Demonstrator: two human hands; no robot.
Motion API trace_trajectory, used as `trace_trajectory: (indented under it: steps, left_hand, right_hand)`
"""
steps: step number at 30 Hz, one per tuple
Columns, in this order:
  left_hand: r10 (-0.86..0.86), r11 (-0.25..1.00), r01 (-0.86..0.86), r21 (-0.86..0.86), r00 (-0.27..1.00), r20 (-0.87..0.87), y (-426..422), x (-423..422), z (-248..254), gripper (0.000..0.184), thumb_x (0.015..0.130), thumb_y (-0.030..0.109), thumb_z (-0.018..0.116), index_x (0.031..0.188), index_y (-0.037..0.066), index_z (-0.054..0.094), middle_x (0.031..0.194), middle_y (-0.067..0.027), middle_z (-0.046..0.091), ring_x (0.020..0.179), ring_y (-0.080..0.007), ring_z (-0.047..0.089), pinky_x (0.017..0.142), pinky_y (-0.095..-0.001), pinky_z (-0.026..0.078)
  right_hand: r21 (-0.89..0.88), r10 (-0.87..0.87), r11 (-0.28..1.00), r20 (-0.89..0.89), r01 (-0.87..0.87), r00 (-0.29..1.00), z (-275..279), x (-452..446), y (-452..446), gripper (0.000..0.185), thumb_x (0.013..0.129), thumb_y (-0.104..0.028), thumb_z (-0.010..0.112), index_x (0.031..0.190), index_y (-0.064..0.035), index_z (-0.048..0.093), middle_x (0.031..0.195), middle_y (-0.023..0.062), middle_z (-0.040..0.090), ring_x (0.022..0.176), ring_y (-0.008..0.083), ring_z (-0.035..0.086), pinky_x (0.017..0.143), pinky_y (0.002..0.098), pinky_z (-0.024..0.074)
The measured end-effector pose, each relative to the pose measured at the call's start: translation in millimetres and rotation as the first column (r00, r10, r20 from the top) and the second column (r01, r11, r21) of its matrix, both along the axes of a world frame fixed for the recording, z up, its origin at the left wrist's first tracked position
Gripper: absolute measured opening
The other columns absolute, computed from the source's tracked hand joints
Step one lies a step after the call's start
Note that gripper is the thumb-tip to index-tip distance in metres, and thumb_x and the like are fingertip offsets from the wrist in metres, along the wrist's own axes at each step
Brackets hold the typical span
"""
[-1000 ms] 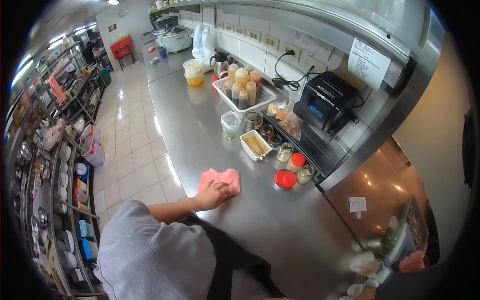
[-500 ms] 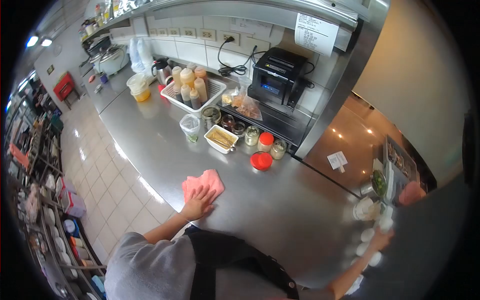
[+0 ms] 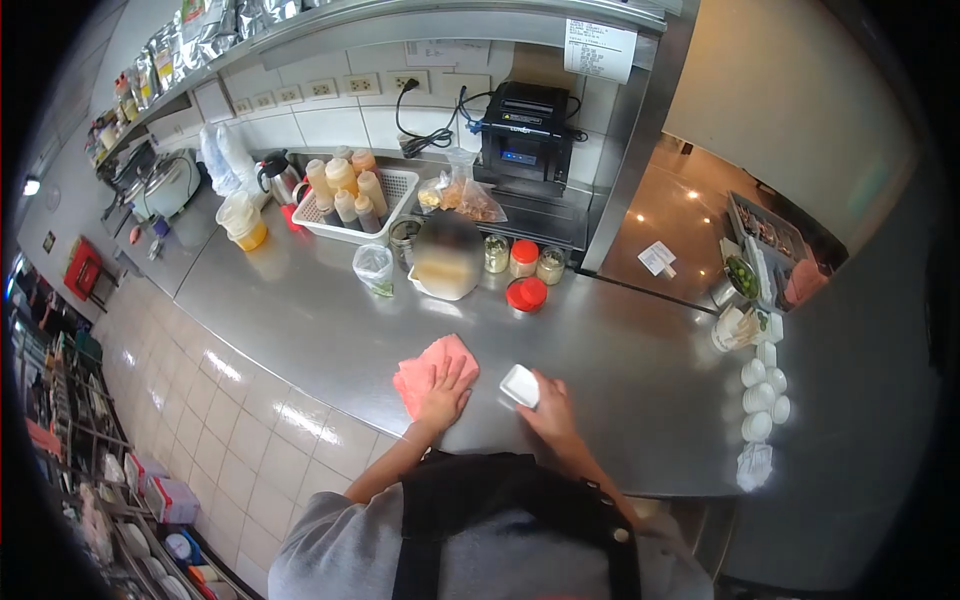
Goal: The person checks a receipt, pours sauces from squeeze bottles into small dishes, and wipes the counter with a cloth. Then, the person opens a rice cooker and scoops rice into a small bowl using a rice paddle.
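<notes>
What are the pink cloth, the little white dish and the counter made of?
The pink cloth looks like soft, matte fabric, lying in folds. The little white dish looks smooth and stiff: ceramic or plastic, I can't tell. The counter seems to be brushed metal, perhaps steel: grey, with blurry reflections.

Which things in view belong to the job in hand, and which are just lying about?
In use, apparently:
pink cloth, under the left hand
small white dish, in the right hand

Apparently just lying about:
receipt printer
squeeze bottles in the white basket
red-lidded jars
</notes>
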State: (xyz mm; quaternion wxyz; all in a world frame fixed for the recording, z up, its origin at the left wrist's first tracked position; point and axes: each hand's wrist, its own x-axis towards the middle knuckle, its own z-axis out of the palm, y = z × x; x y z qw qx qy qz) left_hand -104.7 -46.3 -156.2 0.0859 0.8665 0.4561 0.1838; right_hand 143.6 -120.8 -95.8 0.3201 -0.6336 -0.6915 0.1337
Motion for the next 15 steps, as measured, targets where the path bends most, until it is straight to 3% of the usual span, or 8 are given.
trace_trajectory:
  steps: [3,5,8,9,12,13,14,15]
  left_hand:
    - [-0.049,0.998,0.050,0.025,0.999,-0.017,6.6,-19.8,-7.0,0.049,0.093,0.026,0.057,0.141,0.021,0.048,0.155,-0.0115,0.032,0.145,-0.0357,0.025,0.116,-0.0582,0.019]
    - [0.067,0.997,-0.069,0.036,0.997,0.030,9.5,-36.3,-9.7,0.047,0.094,0.025,0.055,0.140,0.020,0.049,0.154,-0.0109,0.034,0.145,-0.0350,0.026,0.116,-0.0581,0.019]
    - [0.138,0.990,-0.138,-0.014,0.986,0.092,13.7,-65.3,-11.6,0.047,0.094,0.025,0.053,0.141,0.021,0.047,0.155,-0.0112,0.032,0.145,-0.0349,0.024,0.117,-0.0578,0.016]
    - [0.164,0.986,-0.164,0.005,0.986,-0.010,14.3,-71.3,-9.9,0.056,0.091,0.031,0.058,0.143,0.018,0.044,0.155,-0.0156,0.030,0.146,-0.0375,0.021,0.117,-0.0579,0.014]
    - [0.143,0.987,-0.140,-0.073,0.989,0.036,0.1,-68.1,29.2,0.070,0.085,0.039,0.065,0.144,0.012,0.041,0.155,-0.0211,0.028,0.146,-0.0406,0.017,0.117,-0.0592,0.012]
    - [0.063,0.998,-0.062,-0.019,0.995,0.075,1.3,-68.9,21.9,0.084,0.077,0.039,0.075,0.145,0.006,0.038,0.152,-0.0249,0.029,0.144,-0.0437,0.021,0.117,-0.0571,0.017]
    - [0.057,0.998,-0.056,-0.018,0.996,0.075,-0.6,-66.8,22.6,0.084,0.077,0.039,0.075,0.145,0.006,0.038,0.152,-0.0249,0.029,0.144,-0.0437,0.021,0.117,-0.0571,0.017]
    - [-0.059,0.995,0.074,-0.072,0.980,0.188,-5.8,-60.5,26.8,0.089,0.073,0.035,0.079,0.145,0.006,0.037,0.152,-0.0246,0.030,0.141,-0.0425,0.027,0.116,-0.0529,0.022]
  right_hand:
    - [-0.017,0.019,1.000,0.080,-0.018,0.997,-22.5,-32.2,4.2,0.078,0.070,-0.019,0.080,0.136,0.0033,0.045,0.116,0.0198,0.057,0.111,0.0363,0.050,0.096,0.0431,0.0427]
    - [-0.154,0.002,0.988,0.067,0.008,0.998,-30.3,-47.1,2.0,0.079,0.071,-0.030,0.079,0.135,0.0022,0.046,0.121,0.0206,0.052,0.115,0.0388,0.048,0.098,0.0459,0.0419]
    - [-0.115,-0.029,0.993,0.008,0.030,1.000,-28.9,-59.4,0.3,0.080,0.069,-0.035,0.079,0.133,0.0022,0.048,0.118,0.0198,0.049,0.113,0.0380,0.047,0.095,0.0469,0.0427]
    - [-0.114,-0.040,0.993,0.008,0.040,0.999,-29.1,-61.9,0.8,0.080,0.069,-0.035,0.079,0.133,0.0022,0.048,0.118,0.0198,0.049,0.113,0.0380,0.047,0.095,0.0469,0.0427]
    - [-0.137,-0.061,0.987,0.138,0.080,0.989,-29.0,-69.0,6.2,0.077,0.068,-0.039,0.079,0.126,0.0034,0.051,0.115,0.0193,0.049,0.111,0.0370,0.048,0.094,0.0470,0.0432]
    - [-0.159,-0.067,0.983,0.134,0.089,0.989,-28.0,-71.8,8.4,0.073,0.068,-0.038,0.079,0.122,0.0036,0.053,0.114,0.0196,0.050,0.109,0.0372,0.049,0.093,0.0468,0.0438]
    - [-0.181,-0.072,0.979,0.131,0.095,0.989,-27.6,-74.8,11.0,0.070,0.068,-0.038,0.079,0.118,0.0039,0.054,0.112,0.0199,0.050,0.108,0.0375,0.050,0.092,0.0467,0.0445]
    - [-0.182,-0.077,0.978,0.131,0.100,0.988,-26.4,-78.4,13.4,0.070,0.068,-0.038,0.079,0.118,0.0039,0.054,0.112,0.0199,0.050,0.108,0.0375,0.050,0.092,0.0467,0.0445]
